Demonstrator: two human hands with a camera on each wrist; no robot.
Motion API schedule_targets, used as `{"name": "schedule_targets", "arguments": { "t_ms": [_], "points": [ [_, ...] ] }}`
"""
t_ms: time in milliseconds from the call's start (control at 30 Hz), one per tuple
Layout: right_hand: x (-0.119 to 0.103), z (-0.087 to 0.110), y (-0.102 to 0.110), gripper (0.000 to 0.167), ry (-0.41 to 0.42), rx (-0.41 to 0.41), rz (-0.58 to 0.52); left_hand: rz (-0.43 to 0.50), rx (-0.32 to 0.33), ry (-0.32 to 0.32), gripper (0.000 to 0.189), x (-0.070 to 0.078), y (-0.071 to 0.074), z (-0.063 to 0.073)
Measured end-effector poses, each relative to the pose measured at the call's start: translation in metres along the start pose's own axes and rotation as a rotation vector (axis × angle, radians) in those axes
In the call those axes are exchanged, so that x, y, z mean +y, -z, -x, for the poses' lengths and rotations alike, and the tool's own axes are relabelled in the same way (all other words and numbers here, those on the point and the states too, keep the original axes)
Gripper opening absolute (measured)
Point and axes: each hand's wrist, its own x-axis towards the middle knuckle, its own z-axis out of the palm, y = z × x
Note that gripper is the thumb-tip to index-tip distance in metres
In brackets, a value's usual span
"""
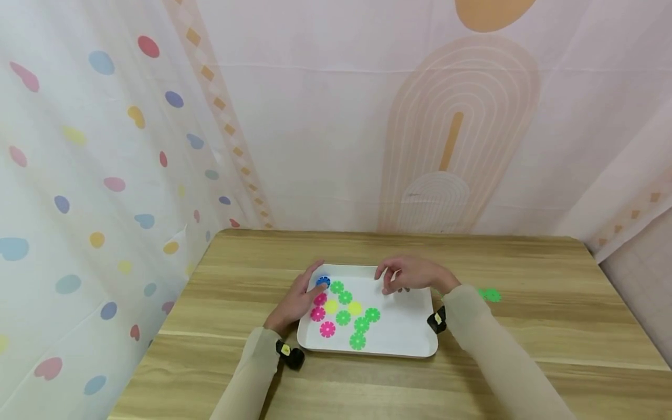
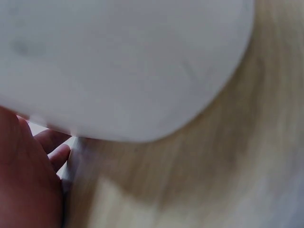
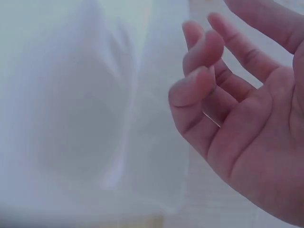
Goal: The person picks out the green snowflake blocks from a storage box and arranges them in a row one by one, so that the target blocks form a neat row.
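Left hand (image 1: 297, 301) on smooth, round-cornered white tray (image 1: 406, 329)

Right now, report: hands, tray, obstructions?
Left hand holds tray at left rim. Right hand above tray, looks empty. Discs inside clustered left. Nothing visibly blocking.

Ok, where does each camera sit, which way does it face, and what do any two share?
Head: worn on the head, facing forward and down at the white tray on the wooden table; left hand, right hand and both sleeves show.
Left wrist: worn there, facing the tray's rounded edge; part of the left hand shows lower left.
Right wrist: worn there, facing the tray; right palm and bent fingers show.
Shared: head and right wrist both show the right hand and tray.
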Motion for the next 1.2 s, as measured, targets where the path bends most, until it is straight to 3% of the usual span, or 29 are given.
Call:
{"name": "schedule_targets", "arguments": {
  "t_ms": [133,333,600,933,1200],
  "points": [
    [0.000,-0.013,-0.013,0.030,-0.027,-0.074,0.000,-0.003,0.010,-0.004,0.058,0.001,-0.001,0.000],
    [0.003,-0.022,-0.027,0.030,-0.120,-0.135,-0.041,0.003,0.011,0.048,0.057,0.002,-0.002,0.001],
    [0.010,-0.022,-0.036,0.029,-0.127,-0.134,-0.014,-0.006,0.010,0.024,0.058,0.001,0.000,0.001],
    [0.013,-0.021,-0.045,0.028,-0.123,-0.070,0.029,-0.017,0.014,0.004,0.058,-0.002,-0.001,0.000],
    [0.016,-0.022,-0.048,0.025,-0.117,-0.049,0.008,0.009,0.018,0.032,0.058,-0.001,-0.002,-0.001]
  ]
}}
